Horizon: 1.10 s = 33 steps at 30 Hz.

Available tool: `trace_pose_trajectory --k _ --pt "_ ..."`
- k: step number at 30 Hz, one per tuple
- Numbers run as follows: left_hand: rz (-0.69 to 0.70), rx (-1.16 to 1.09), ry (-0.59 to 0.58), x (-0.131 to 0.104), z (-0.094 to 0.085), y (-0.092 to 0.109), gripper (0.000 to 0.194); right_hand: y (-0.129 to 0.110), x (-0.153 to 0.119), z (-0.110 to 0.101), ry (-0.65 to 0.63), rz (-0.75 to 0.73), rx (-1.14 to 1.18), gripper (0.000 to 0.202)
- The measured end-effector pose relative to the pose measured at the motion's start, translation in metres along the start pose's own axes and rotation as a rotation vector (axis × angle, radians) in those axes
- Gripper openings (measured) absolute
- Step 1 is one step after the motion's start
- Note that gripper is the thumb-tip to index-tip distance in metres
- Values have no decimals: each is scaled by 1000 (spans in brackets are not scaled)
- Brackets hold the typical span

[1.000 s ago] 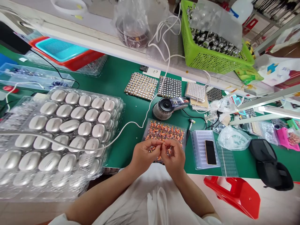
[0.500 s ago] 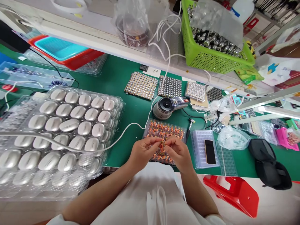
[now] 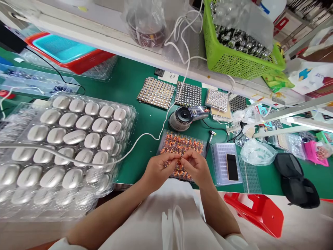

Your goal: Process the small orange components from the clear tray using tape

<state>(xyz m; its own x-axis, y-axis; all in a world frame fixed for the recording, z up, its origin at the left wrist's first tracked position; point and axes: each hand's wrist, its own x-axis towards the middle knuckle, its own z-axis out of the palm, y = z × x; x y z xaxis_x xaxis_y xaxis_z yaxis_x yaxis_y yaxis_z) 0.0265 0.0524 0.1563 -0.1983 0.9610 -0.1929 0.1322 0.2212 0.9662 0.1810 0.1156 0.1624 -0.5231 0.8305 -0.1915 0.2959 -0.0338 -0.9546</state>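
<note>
My left hand (image 3: 161, 171) and my right hand (image 3: 196, 168) meet fingertip to fingertip over a clear tray (image 3: 159, 149). Several small orange parts (image 3: 171, 140) fill the tray in rows. Both hands are pinched around a tiny part between them, mostly hidden by the fingers; it looks orange with a yellowish top, like the ones below. Just behind the tray stands a round grey device with a black top (image 3: 180, 119). A small black-handled tool (image 3: 210, 140) lies at the tray's right edge.
At left, stacked clear trays hold silvery oval cases (image 3: 75, 137), crossed by a white cable (image 3: 140, 136). A phone (image 3: 232, 167) lies on trays at right. A green basket (image 3: 234, 64) stands on the overhead shelf. A red stool (image 3: 267, 215) is below the table edge.
The view has shifted slightly. The fingertips of both hands have drawn closer together, and the small part between them is now more covered.
</note>
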Motion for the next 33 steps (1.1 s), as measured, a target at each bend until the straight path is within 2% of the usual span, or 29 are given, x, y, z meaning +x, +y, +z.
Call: trace_pose_trajectory --k 15,21,25,29,33 --pt "87 93 -23 0 -1 -4 20 6 0 2 25 50 62 9" --pt "171 130 -63 -1 -4 3 20 10 2 2 22 81 87 10" --pt "202 154 -45 -4 -3 7 20 12 3 3 33 131 131 11" --pt "118 139 -51 -3 -3 7 22 10 4 9 53 162 222 10" --pt "-30 6 -58 -1 -2 4 18 11 5 13 43 196 383 27"
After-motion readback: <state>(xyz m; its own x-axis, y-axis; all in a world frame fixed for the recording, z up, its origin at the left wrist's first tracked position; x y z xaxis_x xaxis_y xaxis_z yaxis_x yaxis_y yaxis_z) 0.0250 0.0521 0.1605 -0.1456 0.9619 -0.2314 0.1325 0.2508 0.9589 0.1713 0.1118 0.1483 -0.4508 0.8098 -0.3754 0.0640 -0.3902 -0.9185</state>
